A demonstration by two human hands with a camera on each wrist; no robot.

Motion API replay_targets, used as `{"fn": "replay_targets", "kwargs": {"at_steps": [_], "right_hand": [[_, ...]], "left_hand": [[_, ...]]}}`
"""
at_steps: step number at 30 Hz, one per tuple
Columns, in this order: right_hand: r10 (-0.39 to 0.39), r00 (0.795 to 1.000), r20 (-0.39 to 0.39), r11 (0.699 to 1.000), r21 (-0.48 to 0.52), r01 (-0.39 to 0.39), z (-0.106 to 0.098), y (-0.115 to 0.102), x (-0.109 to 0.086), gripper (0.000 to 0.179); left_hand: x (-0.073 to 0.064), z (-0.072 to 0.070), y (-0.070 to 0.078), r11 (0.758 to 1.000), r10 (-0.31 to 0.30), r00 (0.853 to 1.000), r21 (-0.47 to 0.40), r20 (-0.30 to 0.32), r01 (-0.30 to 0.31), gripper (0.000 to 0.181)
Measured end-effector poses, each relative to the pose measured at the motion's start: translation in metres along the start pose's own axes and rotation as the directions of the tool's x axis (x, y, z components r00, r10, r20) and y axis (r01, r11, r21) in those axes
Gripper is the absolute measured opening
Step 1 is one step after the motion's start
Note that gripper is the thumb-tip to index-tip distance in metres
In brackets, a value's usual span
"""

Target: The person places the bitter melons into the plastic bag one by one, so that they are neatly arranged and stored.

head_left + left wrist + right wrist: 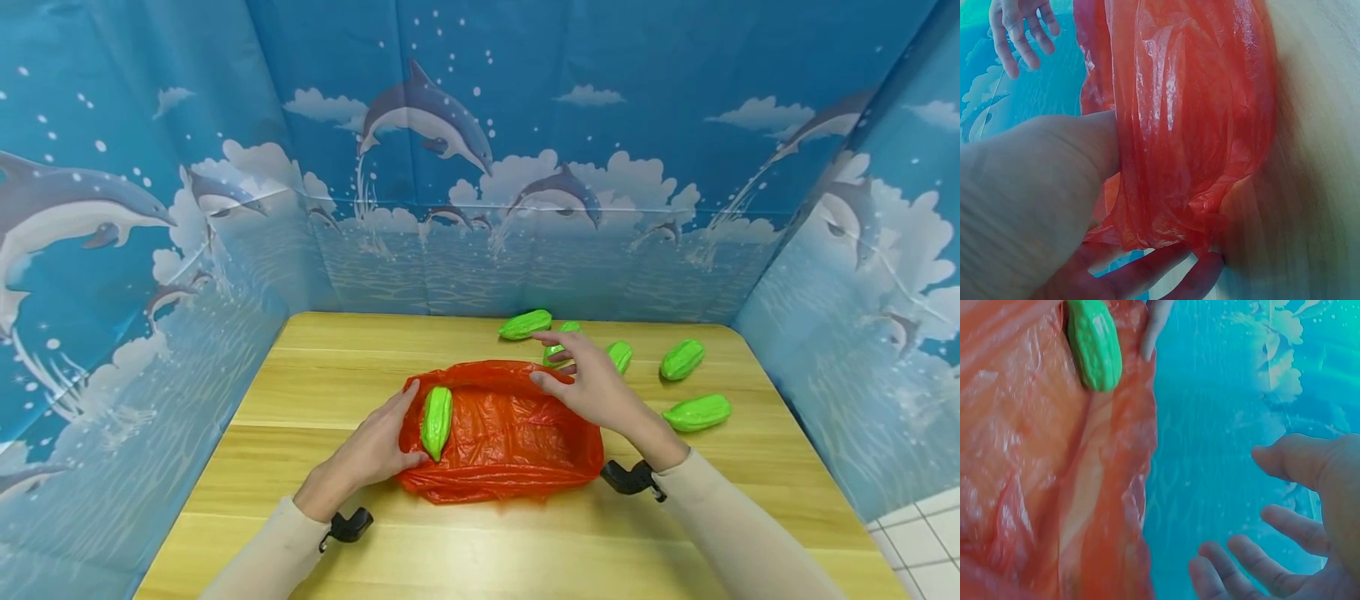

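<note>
A red plastic bag (502,433) lies wide open on the table. Inside, at its left end, rests a bright green ridged gourd (437,423) that looks like a bitter melon; the right wrist view also shows this gourd (1095,347). My left hand (378,437) grips the bag's left side; in the left wrist view the thumb goes behind the bag wall (1179,125) while the fingers (1197,275) stay outside. My right hand (588,379) hovers over the far right rim with nothing in it, its fingers spread apart.
Several more green gourds lie on the wooden table (300,400) beyond and right of the bag, among them a gourd (682,360) and another gourd (697,412). A dolphin-print curtain (480,275) encloses the back and sides. Black wrist mounts hang below both wrists.
</note>
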State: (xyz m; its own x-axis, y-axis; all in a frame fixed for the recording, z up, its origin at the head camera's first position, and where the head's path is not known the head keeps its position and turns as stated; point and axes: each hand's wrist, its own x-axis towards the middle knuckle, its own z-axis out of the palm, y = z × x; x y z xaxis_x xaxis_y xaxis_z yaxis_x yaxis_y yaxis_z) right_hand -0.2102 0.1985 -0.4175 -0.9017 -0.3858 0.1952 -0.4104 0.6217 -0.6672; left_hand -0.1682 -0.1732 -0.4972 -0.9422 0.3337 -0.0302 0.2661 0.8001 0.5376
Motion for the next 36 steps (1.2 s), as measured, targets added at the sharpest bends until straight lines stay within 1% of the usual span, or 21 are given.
{"fn": "replay_targets", "kwargs": {"at_steps": [7, 11, 16, 24, 36], "right_hand": [[0.031, 0.997, -0.072, 0.999, -0.010, -0.032, -0.010, 0.017, -0.001, 0.064], [0.042, 0.995, -0.086, 0.999, -0.017, -0.044, -0.012, 0.026, -0.001, 0.064], [0.056, 0.991, -0.118, 0.998, -0.016, -0.059, -0.017, 0.039, -0.004, 0.061], [0.075, 0.988, -0.135, 0.995, -0.058, -0.083, -0.028, 0.064, -0.006, 0.063], [0.133, 0.979, -0.156, 0.983, -0.102, -0.150, -0.032, 0.100, -0.008, 0.068]], "left_hand": [[0.001, -0.001, -0.002, 1.000, -0.002, 1.000, -0.020, -0.008, 0.002, 0.122], [0.001, -0.002, -0.005, 1.000, -0.011, 1.000, -0.006, -0.011, 0.011, 0.123], [0.002, -0.004, -0.006, 1.000, 0.007, 1.000, 0.006, -0.018, -0.006, 0.123], [0.003, -0.003, -0.006, 1.000, -0.002, 1.000, -0.007, -0.006, 0.002, 0.122], [0.002, 0.001, -0.007, 1.000, -0.005, 1.000, -0.014, 0.000, 0.005, 0.122]]}}
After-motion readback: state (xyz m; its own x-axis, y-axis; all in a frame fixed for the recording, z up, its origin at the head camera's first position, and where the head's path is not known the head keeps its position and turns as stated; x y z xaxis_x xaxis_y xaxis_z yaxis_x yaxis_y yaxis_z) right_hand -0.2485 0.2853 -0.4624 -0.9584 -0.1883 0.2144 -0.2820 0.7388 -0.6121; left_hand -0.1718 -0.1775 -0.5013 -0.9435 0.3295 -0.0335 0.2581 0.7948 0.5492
